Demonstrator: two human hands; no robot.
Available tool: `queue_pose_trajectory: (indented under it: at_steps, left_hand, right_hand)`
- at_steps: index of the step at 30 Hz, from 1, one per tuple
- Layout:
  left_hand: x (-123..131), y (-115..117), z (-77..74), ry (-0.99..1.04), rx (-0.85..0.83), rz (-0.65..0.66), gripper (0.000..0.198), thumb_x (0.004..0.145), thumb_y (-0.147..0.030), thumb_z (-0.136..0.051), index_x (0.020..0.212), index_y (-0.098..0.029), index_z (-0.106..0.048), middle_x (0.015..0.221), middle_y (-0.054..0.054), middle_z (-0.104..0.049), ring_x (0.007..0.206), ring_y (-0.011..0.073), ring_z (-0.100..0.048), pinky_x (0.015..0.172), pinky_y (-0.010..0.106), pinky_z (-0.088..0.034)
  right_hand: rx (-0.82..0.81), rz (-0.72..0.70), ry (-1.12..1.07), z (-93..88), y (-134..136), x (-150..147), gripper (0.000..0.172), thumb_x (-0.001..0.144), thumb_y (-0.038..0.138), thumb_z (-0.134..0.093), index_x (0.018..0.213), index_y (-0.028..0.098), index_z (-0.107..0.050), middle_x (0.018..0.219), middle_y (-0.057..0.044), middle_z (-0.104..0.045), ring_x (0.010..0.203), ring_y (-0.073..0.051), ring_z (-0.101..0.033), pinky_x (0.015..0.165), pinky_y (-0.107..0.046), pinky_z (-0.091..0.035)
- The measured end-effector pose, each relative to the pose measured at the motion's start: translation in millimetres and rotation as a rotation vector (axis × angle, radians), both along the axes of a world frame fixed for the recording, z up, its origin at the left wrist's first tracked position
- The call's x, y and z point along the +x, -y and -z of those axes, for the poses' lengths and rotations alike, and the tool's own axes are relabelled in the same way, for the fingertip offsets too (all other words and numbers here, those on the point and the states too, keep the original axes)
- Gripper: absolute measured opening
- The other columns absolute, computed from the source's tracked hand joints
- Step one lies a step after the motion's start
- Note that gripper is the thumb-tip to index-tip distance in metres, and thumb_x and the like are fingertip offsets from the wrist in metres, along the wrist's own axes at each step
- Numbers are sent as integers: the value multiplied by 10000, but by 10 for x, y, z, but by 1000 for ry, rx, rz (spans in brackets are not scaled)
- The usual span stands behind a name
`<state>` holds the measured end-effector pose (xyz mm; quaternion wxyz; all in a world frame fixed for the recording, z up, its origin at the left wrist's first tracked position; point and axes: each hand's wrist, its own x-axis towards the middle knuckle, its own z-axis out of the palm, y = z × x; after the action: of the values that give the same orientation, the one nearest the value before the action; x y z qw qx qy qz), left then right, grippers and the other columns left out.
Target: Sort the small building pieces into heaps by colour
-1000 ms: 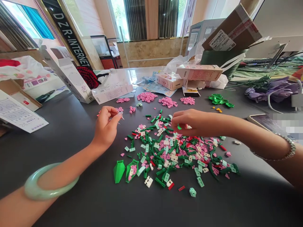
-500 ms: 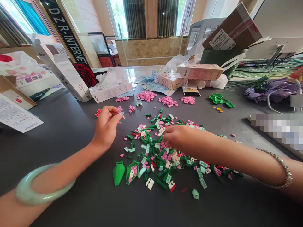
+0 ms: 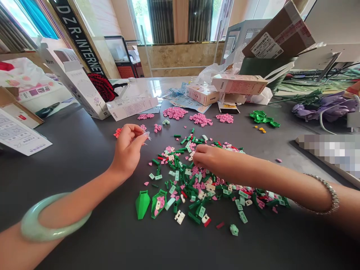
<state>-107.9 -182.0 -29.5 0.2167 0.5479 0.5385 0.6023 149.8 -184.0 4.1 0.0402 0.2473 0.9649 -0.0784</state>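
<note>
Left hand pinching small clear plastic piece, right hand curled onto loose pile of green, pink, white plastic bricks, any hold hidden

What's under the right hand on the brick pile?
Green and pink plastic bricks surround the right hand and run up to its edges. Whatever lies directly beneath its palm and fingers is covered and can't be seen.

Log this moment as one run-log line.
left hand: pinching small clear piece | right hand: on heap of green and pink plastic bricks | beyond: pink brick piles on dark table
</note>
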Motion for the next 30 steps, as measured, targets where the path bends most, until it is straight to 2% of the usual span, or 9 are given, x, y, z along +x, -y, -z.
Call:
queue_pose_trajectory:
  at_steps: [3,5,7,11,16,19,22,26,30]
  left_hand:
    - [-1,-1,-5,9,8,5,185,683,-290,-628,808,-241,-500,787,1,-542,737,169,-547,636,319,-468]
    - [1,1,-11,18,21,6,209,682,-272,-620,827,-242,-473,776,-7,-528,730,163,-540,641,315,-462]
    - [5,4,-16,33,34,14,231,679,-243,-615,842,-245,-451,766,-16,-520,721,155,-532,637,304,-457]
    - [12,12,-12,92,53,41,240,704,-195,-608,867,-240,-437,758,-31,-528,725,137,-530,635,278,-450]
    - [28,15,-19,192,87,92,205,736,-144,-609,857,-215,-459,764,-28,-530,756,122,-532,634,251,-441]
    - [77,50,-57,259,148,116,174,749,-142,-611,856,-211,-493,824,-20,-533,802,111,-533,708,244,-459]
    - [194,162,-133,348,121,188,117,782,-176,-589,876,-196,-523,888,9,-574,913,133,-582,829,268,-470]
    - [397,414,-284,737,-198,408,146,895,-189,-455,918,-151,-594,1014,69,-667,1012,158,-620,927,290,-479]
    - [482,620,-388,999,-447,617,468,1001,-308,-281,843,-120,-679,782,38,-696,771,104,-651,756,215,-548]
  right_hand:
    - [-66,112,-142,3,-64,9,282,780,-126,-454,880,131,-513,956,-74,-504,747,-155,-474,635,-259,-366]
    - [-150,240,-255,-12,-108,22,155,927,31,-435,859,151,-506,890,-57,-521,738,-162,-480,639,-271,-370]
    - [-271,336,-343,-33,-141,39,216,1004,185,-390,807,168,-476,780,-27,-504,683,-155,-460,605,-272,-363]
    - [-451,425,-482,-37,-166,66,328,1024,255,-368,704,189,-392,621,28,-403,535,-112,-349,491,-248,-304]
    - [-659,464,-603,-10,-164,61,327,1029,227,-390,704,188,-404,564,45,-446,493,-92,-374,457,-236,-286]
    - [-702,433,-666,-56,-157,27,282,1013,200,-429,732,185,-437,516,58,-461,465,-88,-391,462,-234,-299]
    - [-603,357,-693,-177,-122,-81,222,983,176,-492,762,170,-495,489,69,-475,450,-87,-409,457,-230,-309]
    - [-400,116,-691,-390,-26,-383,212,912,85,-593,721,146,-523,545,74,-484,505,-74,-437,521,-217,-346]
    - [-209,-99,-461,-518,59,-720,155,882,11,-603,763,105,-571,786,-5,-586,728,-105,-528,656,-225,-386]
